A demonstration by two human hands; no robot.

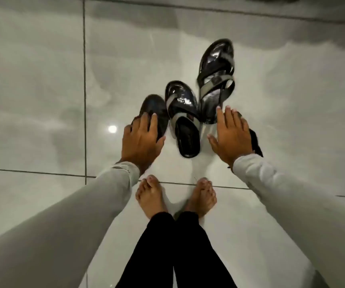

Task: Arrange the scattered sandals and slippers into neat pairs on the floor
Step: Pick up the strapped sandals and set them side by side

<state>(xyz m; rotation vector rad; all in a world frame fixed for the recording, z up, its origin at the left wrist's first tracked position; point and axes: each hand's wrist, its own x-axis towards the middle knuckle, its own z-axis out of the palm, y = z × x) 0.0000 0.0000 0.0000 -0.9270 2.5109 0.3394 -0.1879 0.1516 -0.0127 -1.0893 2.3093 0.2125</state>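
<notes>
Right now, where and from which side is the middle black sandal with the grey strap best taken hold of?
Grip the glossy black sandal with the grey strap at its bare heel end, the part nearest the person's feet, coming from below between the left hand and the right hand. That end is free of straps and neighbours, while its toe end sits close between the dark slipper and the tilted strapped sandal.

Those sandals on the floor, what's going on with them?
A barefoot person bends over a glossy tiled floor, sorting dark footwear. The left hand rests on a dark slipper; the right hand covers another dark piece, mostly hidden. Between the hands lie two grey-strapped sandals, angled apart, not yet a neat pair.
</notes>
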